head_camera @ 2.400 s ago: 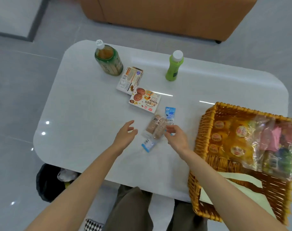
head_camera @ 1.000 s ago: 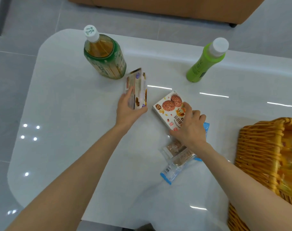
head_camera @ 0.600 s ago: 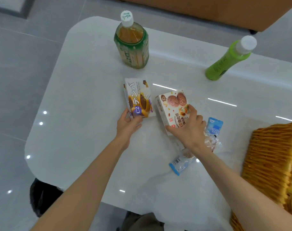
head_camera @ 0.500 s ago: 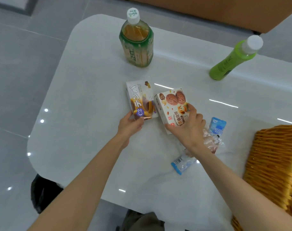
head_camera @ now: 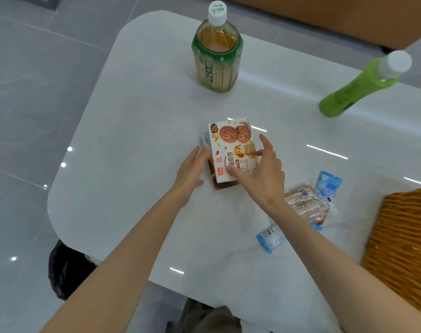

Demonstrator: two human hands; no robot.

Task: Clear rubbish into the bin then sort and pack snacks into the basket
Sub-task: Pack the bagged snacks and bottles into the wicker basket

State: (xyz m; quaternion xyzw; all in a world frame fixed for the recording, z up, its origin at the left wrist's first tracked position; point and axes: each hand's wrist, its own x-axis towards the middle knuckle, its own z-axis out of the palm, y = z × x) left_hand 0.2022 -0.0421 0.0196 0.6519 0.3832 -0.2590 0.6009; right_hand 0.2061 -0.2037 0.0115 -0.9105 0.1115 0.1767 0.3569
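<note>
The cookie box, a flat white cardboard rectangle printed with two round brown biscuits, lies on top of a second box near the middle of the glossy white table; only a brown lower strip and a pale left edge of the second box show. The right hand pinches the cookie box, thumb on its near face, fingers curled along its right side; the left hand lies with straight fingers against the left edges of the stack, closed round nothing. To the right of the stack, a crinkled clear packet of pale wafers lies on the table; a blue sachet sits just beside it, and a small blue wrapper lies nearer. The woven wicker basket sits at the table's right edge. At the far side stand a squat tea bottle and a slim green bottle, both white-capped; a black bin bag sits on the floor.
</note>
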